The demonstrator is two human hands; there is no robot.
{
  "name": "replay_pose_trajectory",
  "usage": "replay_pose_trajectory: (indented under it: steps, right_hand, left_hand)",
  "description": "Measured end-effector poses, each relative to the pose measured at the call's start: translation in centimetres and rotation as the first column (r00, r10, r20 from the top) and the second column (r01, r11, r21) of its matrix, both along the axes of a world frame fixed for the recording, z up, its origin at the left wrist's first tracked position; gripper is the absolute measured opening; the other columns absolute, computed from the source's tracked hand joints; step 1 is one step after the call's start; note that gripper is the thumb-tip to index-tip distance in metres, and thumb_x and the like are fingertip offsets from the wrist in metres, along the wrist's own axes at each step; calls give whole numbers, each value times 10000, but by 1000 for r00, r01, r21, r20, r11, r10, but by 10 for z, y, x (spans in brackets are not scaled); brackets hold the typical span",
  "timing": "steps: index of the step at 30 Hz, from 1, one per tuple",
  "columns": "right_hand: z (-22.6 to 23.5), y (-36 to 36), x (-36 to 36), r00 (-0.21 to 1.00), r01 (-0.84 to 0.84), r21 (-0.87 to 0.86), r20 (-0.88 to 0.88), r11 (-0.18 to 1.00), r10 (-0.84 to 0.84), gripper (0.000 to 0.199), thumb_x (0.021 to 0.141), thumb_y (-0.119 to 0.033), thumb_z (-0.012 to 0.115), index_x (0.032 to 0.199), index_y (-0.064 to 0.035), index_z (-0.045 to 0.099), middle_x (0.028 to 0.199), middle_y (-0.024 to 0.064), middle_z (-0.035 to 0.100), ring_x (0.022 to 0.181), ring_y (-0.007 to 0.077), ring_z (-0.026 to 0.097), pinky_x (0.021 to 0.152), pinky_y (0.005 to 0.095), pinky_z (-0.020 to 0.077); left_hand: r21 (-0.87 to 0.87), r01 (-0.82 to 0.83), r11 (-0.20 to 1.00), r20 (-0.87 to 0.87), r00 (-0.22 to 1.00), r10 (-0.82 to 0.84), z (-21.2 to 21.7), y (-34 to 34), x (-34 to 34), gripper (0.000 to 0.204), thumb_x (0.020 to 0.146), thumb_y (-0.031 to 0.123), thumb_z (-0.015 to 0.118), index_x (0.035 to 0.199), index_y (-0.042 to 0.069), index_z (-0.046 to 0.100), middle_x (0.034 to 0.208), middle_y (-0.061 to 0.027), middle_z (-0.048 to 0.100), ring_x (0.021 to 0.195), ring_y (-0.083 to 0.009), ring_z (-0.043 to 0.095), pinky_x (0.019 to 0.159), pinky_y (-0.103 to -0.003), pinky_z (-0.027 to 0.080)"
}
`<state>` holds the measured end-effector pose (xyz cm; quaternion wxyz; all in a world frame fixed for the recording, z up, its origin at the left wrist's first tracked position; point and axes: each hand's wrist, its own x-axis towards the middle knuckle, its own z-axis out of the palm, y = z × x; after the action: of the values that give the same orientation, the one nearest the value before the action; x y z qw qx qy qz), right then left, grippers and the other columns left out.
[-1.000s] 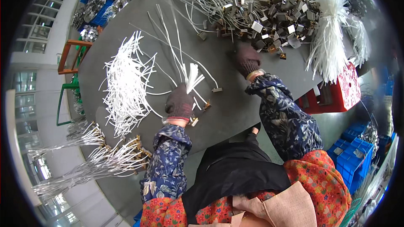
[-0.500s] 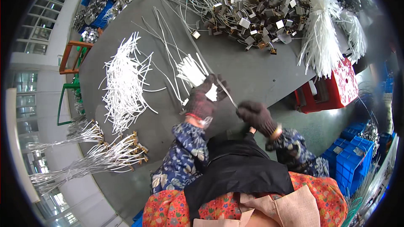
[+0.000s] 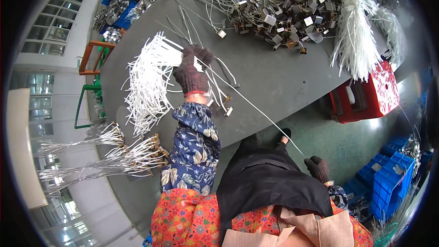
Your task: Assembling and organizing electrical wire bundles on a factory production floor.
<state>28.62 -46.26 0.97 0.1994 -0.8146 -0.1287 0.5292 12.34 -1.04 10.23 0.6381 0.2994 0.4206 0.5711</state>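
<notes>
My left hand (image 3: pixel 193 74), in a dark knit glove, is closed around a bundle of short white tubes (image 3: pixel 171 57) over the table. Beside it lies a loose heap of similar white tubes (image 3: pixel 145 92), which the bundle's ends overlap. From the left hand a thin pale wire (image 3: pixel 261 111) runs straight down to the right. My gloved right hand (image 3: pixel 316 168) grips its lower end, past the table edge and near my lap. A few wires with small block-shaped ends (image 3: pixel 228 110) stick out beside my left wrist; their other ends are hidden by the hand.
At the table's far side lies a large pile of wired metal blocks (image 3: pixel 292 16), with a white strand bundle (image 3: pixel 356 27) beside it. Wire bundles with brass-coloured ends (image 3: pixel 137 158) rest at the left edge. A red stool (image 3: pixel 366 93) and blue crates (image 3: pixel 391 178) stand right.
My left hand has moved up and left with the tube bundle, to the loose heap. My right hand has gone down and right, drawing the wire out in a long line.
</notes>
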Motion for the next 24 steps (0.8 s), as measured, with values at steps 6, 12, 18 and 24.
replay_pose_trajectory:
  steps: [6,12,18,24]
  right_hand:
    - [6,6,-7,1000,-11,-59,-9,998,11,388,828,-385,624,887,-2,647,694,131,617,624,221,606,611,362,464]
    - [7,10,-7,998,-64,-25,-8,998,64,388,827,-386,627,892,-4,646,699,131,619,626,218,604,609,359,464]
    - [1,16,-3,997,-77,41,11,996,77,380,820,-366,636,871,11,645,677,127,612,624,209,602,586,347,458]
    - [-23,50,-10,987,15,211,-159,977,19,363,815,-351,636,826,11,642,648,78,584,593,161,548,552,320,432]
  left_hand:
    - [60,-28,998,99,995,22,26,16,-18,213,923,186,600,1066,39,542,910,-137,642,763,-272,641,704,-429,561]
    - [63,-31,998,91,996,25,30,24,-39,199,927,185,595,1061,46,550,892,-121,648,762,-255,649,694,-411,564]
    - [114,409,905,-419,846,-329,4,-15,-29,178,918,169,613,1020,23,616,886,-93,654,787,-202,651,727,-364,572]
    - [-77,437,896,-69,894,-442,-59,-85,-23,217,924,180,597,1065,16,606,931,-102,661,821,-225,661,731,-359,570]
